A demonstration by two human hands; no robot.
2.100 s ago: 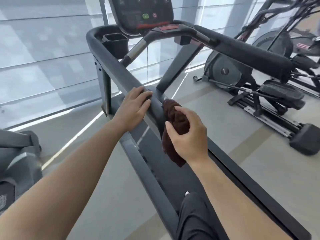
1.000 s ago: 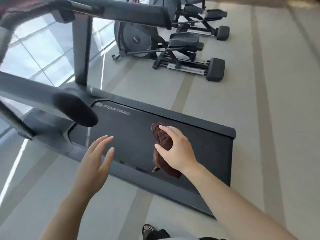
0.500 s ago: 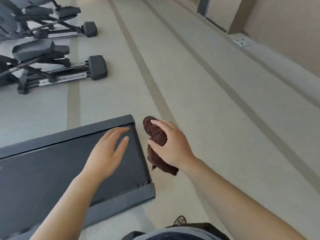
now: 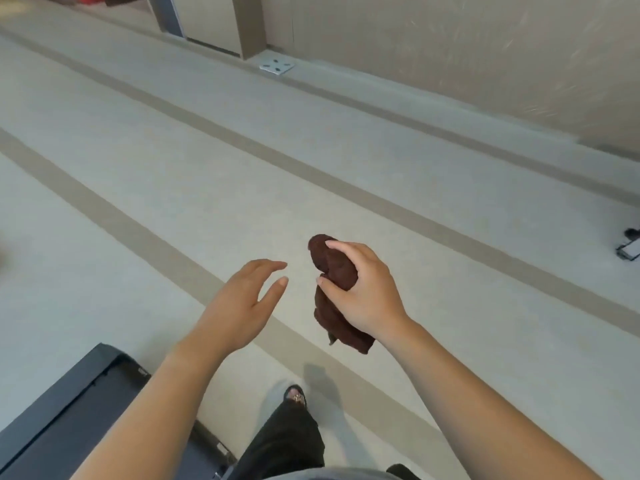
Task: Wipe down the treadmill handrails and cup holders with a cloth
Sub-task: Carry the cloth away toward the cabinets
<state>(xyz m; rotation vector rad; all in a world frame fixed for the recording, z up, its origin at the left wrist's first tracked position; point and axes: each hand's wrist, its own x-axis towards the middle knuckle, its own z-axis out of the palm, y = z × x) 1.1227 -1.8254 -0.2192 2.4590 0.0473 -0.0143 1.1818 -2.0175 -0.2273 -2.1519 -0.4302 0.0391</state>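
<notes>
My right hand (image 4: 363, 289) is closed around a bunched dark brown cloth (image 4: 334, 268), held in the air above the floor; one end hangs below my palm. To its left my left hand (image 4: 242, 299) floats with fingers spread and holds nothing. Only the rear corner of the grey treadmill deck (image 4: 65, 403) shows at the bottom left, under my left forearm. The handrails and cup holders are out of view.
Pale floor with darker stripes (image 4: 173, 258) runs diagonally ahead. A beige wall (image 4: 450, 46) with a floor socket plate (image 4: 277, 66) is at the back. A small device (image 4: 630, 249) lies at the right edge. My leg and shoe (image 4: 294, 396) are below.
My view has swung right, away from the treadmill console and rails, across the deck to open floor. My left hand came off the handrail. The cloth stayed in my right hand.
</notes>
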